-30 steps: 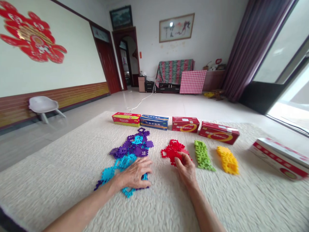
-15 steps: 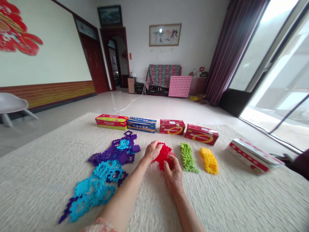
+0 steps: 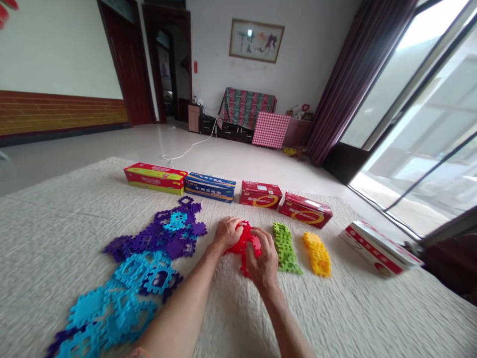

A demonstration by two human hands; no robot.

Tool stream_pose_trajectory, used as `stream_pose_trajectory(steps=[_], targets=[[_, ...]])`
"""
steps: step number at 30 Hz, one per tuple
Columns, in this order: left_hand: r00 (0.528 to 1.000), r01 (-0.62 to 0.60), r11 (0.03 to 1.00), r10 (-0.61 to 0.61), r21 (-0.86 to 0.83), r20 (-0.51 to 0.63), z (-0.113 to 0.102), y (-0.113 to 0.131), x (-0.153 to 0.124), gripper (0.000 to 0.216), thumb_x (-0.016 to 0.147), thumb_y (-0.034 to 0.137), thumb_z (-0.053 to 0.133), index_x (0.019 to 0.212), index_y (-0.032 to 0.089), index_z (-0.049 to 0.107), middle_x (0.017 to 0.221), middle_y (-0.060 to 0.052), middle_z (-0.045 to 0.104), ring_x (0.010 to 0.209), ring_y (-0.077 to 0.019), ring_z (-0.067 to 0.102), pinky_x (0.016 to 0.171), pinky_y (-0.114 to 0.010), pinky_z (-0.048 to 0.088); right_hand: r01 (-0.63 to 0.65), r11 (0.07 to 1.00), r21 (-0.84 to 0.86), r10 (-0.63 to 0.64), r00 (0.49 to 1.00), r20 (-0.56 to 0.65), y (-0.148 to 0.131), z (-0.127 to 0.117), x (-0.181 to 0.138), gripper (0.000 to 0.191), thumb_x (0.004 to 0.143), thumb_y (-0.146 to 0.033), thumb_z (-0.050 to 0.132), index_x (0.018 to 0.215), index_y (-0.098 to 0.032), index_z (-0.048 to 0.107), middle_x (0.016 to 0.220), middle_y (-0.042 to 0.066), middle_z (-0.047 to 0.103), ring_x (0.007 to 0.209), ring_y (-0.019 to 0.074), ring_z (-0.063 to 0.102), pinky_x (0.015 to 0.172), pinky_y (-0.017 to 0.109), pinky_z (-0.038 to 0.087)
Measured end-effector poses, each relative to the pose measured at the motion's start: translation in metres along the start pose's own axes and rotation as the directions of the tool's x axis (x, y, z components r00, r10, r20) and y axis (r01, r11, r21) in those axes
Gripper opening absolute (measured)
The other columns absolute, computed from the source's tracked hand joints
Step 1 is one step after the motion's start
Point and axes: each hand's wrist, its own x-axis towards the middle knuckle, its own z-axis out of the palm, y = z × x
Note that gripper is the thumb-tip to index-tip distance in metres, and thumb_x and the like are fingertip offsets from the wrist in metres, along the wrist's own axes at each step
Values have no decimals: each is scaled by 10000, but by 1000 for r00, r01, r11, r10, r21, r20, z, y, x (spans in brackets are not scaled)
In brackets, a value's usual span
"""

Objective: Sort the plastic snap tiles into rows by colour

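Red interlocking plastic building tiles (image 3: 244, 239) lie in a loose cluster on the cream mat, between my two hands. My left hand (image 3: 226, 233) is closed over the cluster's left side, its fingertips on the tiles. With thumb and fingers curled around a red tile (image 3: 257, 243), my right hand (image 3: 265, 261) grips the right side; part of that tile is hidden. Just right of this hand lies a row of green tiles (image 3: 284, 247), and beyond it a row of yellow tiles (image 3: 316, 253). Purple tiles (image 3: 175, 247) and light-blue tiles (image 3: 128, 268) are heaped left of my left arm.
Along the mat's far side stand a red-and-yellow box (image 3: 155, 178), a blue box (image 3: 209, 187) and two red boxes (image 3: 260, 194). A white-and-red box (image 3: 380, 248) sits at the right. A white cable (image 3: 192, 148) runs over the floor behind.
The view has tilted down and turned, shifting everything in the picture. My right hand has spread its fingers over the red tiles, which lie more spread out. My left hand stays on them.
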Motion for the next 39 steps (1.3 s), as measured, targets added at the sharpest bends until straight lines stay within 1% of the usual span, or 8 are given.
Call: stream_pose_trajectory(steps=[2, 5, 8, 17, 25, 28, 31, 39], targets=[[999, -16, 1000, 16, 2, 44, -3, 0, 0, 290, 823, 209, 509, 1077, 193, 649, 1092, -67, 670, 1038, -207, 575, 976, -344, 420, -62, 994, -92, 76, 984, 163, 7, 5, 24, 299, 813, -207, 470, 1091, -168, 573, 1144, 117, 604, 1079, 227, 550, 960, 389, 417], [995, -28, 999, 30, -23, 99, -6, 0, 1, 332, 825, 192, 493, 1127, 194, 629, 1137, -65, 653, 1095, -211, 549, 990, -351, 413, -99, 951, -294, 212, 899, 383, 18, 15, 49, 323, 840, -272, 472, 1128, -161, 565, 1180, 126, 602, 1087, 244, 546, 938, 384, 404], [993, -19, 998, 25, -52, 113, -8, -1, 3, 366, 813, 122, 456, 1132, 174, 628, 1142, -70, 658, 1101, -198, 555, 1006, -338, 404, -97, 889, -447, 329, 814, 478, 23, 24, 52, 321, 880, -338, 432, 1147, -203, 549, 1195, 104, 595, 1099, 258, 526, 887, 400, 400], [989, 113, 983, -97, -148, 109, -15, 5, 2, 341, 859, 148, 421, 1092, 160, 670, 1095, -88, 697, 1010, -176, 641, 934, -276, 460, -73, 893, -444, 305, 824, 477, 11, 18, 23, 302, 883, -295, 434, 1148, -219, 557, 1245, 102, 547, 1118, 237, 499, 879, 358, 392], [976, 161, 967, -127, -197, 177, -32, 8, -2, 292, 799, 191, 500, 979, 185, 730, 960, -62, 741, 901, -174, 682, 820, -237, 494, -70, 969, -237, 193, 815, 547, 0, -1, 9, 221, 821, -242, 515, 1011, -200, 621, 1108, 85, 611, 1000, 198, 578, 879, 301, 422], [979, 170, 967, -145, -189, 141, -32, 8, -1, 303, 789, 180, 500, 989, 182, 727, 937, -61, 743, 872, -175, 685, 795, -234, 500, -73, 985, -159, 150, 820, 553, -5, -8, 8, 261, 832, -222, 496, 1067, -203, 609, 1189, 92, 598, 1072, 197, 567, 908, 303, 413], [987, 118, 969, -91, -217, 132, -29, 8, 0, 326, 802, 163, 483, 1030, 194, 713, 1030, -51, 726, 950, -158, 668, 865, -223, 481, -67, 968, -242, 185, 843, 505, -6, -16, 9, 274, 856, -223, 462, 1094, -191, 595, 1242, 110, 578, 1162, 223, 516, 950, 338, 378], [954, 46, 969, 30, -244, 298, -30, 11, -2, 334, 812, 194, 459, 1007, 216, 729, 1027, -26, 728, 959, -153, 672, 880, -227, 482, -124, 895, -427, 371, 739, 563, -19, -24, -2, 221, 867, -291, 438, 1021, -205, 571, 1101, 95, 621, 1024, 244, 557, 780, 339, 422]])
